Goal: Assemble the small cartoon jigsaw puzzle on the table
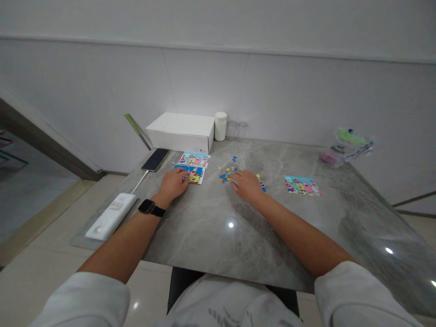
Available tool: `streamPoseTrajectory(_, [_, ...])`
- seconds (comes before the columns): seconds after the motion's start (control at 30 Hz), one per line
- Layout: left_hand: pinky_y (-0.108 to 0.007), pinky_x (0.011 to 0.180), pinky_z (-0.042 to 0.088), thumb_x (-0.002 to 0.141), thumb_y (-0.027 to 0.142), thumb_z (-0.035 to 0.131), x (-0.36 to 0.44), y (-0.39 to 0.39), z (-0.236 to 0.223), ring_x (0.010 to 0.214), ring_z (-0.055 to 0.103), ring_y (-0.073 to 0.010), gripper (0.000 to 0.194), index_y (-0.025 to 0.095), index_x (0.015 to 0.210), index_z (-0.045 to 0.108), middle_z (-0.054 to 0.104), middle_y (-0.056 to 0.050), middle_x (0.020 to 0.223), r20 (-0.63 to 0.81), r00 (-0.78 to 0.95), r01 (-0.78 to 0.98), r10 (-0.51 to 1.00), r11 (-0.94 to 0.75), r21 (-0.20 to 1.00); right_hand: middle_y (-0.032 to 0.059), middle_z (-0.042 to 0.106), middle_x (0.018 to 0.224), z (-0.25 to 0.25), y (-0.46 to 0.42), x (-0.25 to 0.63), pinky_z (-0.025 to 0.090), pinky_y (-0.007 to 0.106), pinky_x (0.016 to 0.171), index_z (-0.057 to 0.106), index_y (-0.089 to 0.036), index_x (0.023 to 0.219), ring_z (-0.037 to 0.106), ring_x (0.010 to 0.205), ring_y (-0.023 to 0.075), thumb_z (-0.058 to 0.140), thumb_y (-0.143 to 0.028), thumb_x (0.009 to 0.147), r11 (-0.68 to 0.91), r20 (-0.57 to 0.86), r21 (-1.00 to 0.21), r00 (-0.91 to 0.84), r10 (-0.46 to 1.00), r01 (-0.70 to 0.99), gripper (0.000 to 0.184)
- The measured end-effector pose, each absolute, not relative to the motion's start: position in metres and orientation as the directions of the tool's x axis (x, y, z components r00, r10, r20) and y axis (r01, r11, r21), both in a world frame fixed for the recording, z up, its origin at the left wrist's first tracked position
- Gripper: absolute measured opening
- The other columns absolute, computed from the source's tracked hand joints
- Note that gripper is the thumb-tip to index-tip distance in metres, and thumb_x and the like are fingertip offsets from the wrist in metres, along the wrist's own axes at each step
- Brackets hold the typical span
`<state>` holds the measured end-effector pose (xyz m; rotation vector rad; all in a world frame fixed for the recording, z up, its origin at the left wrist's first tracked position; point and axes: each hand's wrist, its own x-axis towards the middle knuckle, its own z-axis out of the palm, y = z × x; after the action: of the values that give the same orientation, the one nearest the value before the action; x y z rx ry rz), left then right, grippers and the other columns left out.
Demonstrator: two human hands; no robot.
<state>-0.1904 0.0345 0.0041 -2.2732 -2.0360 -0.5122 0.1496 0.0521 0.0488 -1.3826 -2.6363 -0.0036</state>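
Note:
My left hand [173, 183], with a black watch on the wrist, rests on the grey marble table [211, 227] with its fingers curled against the edge of a partly built cartoon puzzle [191, 173]. What the fingers hold, if anything, is hidden. My right hand [247, 185] lies palm down with its fingers stretched out over several loose blue and yellow puzzle pieces [226, 174]. A second cartoon puzzle picture [194, 159] lies just behind the first. A third cartoon picture card [303, 185] lies to the right of my right hand.
A white box [181, 131] stands at the back by the wall, with a white cylinder [220, 126] and clear glasses [237, 130] beside it. A dark phone [155, 159] and a white power bank [111, 215] lie at the left edge. A plastic bag [345, 146] sits far right.

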Motion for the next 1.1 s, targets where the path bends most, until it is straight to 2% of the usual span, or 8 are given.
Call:
streamPoseTrajectory(0.13, [-0.044,0.107,0.051,0.101,0.034,0.054,-0.156,0.037,0.013,0.117,0.067,-0.0296,0.032,0.023,0.119,0.078,0.073,-0.011,0.125,0.295,0.223,0.920,0.929,-0.301,0.253,0.0149,0.073,0.125,0.042,0.044,0.232,0.051,0.036,0.099,0.076,-0.021,0.128,0.068,0.114,0.0271,0.052,-0.031,0.107,0.425,0.127,-0.075,-0.414,0.901,0.902,0.033])
streamPoseTrajectory(0.3, [-0.043,0.106,0.052,0.100,0.031,0.059,-0.094,0.051,0.014,0.117,0.067,-0.0297,0.029,0.023,0.122,0.076,0.074,-0.010,0.121,0.272,0.338,0.866,0.901,-0.411,0.284,0.0122,0.072,0.130,0.020,0.033,0.253,0.051,0.032,0.101,0.074,-0.022,0.130,0.069,0.117,0.0227,0.060,-0.028,0.104,0.476,0.087,-0.146,-0.468,0.880,0.867,0.030])
streamPoseTrajectory(0.4, [-0.041,0.101,0.053,0.100,0.033,0.062,-0.063,0.065,0.012,0.113,0.068,-0.0285,0.028,0.024,0.123,0.076,0.073,-0.011,0.120,0.247,0.320,0.882,0.915,-0.383,0.274,0.0124,0.072,0.129,0.011,0.039,0.239,0.050,0.032,0.103,0.075,-0.021,0.124,0.068,0.118,0.0223,0.059,-0.028,0.104,0.476,0.063,-0.143,-0.472,0.879,0.868,0.026])
streamPoseTrajectory(0.57, [-0.041,0.098,0.053,0.104,0.032,0.056,-0.038,0.093,0.012,0.111,0.068,-0.0292,0.031,0.022,0.123,0.077,0.071,-0.013,0.118,0.222,0.281,0.906,0.934,-0.334,0.259,0.0142,0.072,0.125,0.010,0.068,0.226,0.049,0.033,0.101,0.076,-0.019,0.121,0.067,0.115,0.0242,0.052,-0.025,0.106,0.420,0.042,-0.083,-0.417,0.908,0.904,0.028])
streamPoseTrajectory(0.77, [-0.042,0.093,0.053,0.099,0.033,0.065,-0.032,0.120,0.005,0.107,0.068,-0.0311,0.028,0.024,0.119,0.082,0.070,-0.014,0.113,0.162,0.290,0.895,0.943,-0.327,0.304,0.0142,0.073,0.124,0.025,0.099,0.221,0.049,0.032,0.096,0.076,-0.018,0.123,0.068,0.110,0.0246,0.052,-0.023,0.105,0.367,0.024,-0.077,-0.366,0.930,0.927,0.030])
streamPoseTrajectory(0.97, [-0.042,0.098,0.052,0.092,0.028,0.073,-0.034,0.130,0.004,0.106,0.066,-0.0298,0.017,0.022,0.104,0.084,0.071,-0.012,0.108,0.194,0.279,0.832,0.940,-0.338,0.440,0.0113,0.076,0.115,0.057,0.111,0.209,0.048,0.031,0.093,0.079,-0.018,0.112,0.067,0.108,0.0234,0.058,-0.029,0.103,0.328,0.177,-0.218,-0.293,0.939,0.919,0.025])
streamPoseTrajectory(1.03, [-0.041,0.096,0.053,0.093,0.029,0.072,-0.034,0.129,0.007,0.104,0.067,-0.0275,0.016,0.020,0.100,0.082,0.073,-0.011,0.105,0.213,0.253,0.797,0.944,-0.329,0.507,0.0093,0.077,0.110,0.062,0.112,0.205,0.048,0.031,0.092,0.079,-0.019,0.108,0.068,0.102,0.0216,0.060,-0.027,0.101,0.335,0.230,-0.312,-0.272,0.934,0.889,0.021])
streamPoseTrajectory(1.1, [-0.036,0.088,0.055,0.096,0.033,0.067,-0.032,0.125,0.011,0.095,0.068,-0.0233,0.019,0.018,0.100,0.079,0.075,-0.009,0.099,0.218,0.223,0.759,0.950,-0.310,0.572,0.0068,0.078,0.104,0.062,0.110,0.199,0.049,0.030,0.088,0.078,-0.019,0.105,0.068,0.092,0.0191,0.063,-0.025,0.099,0.350,0.265,-0.446,-0.252,0.931,0.824,0.018])
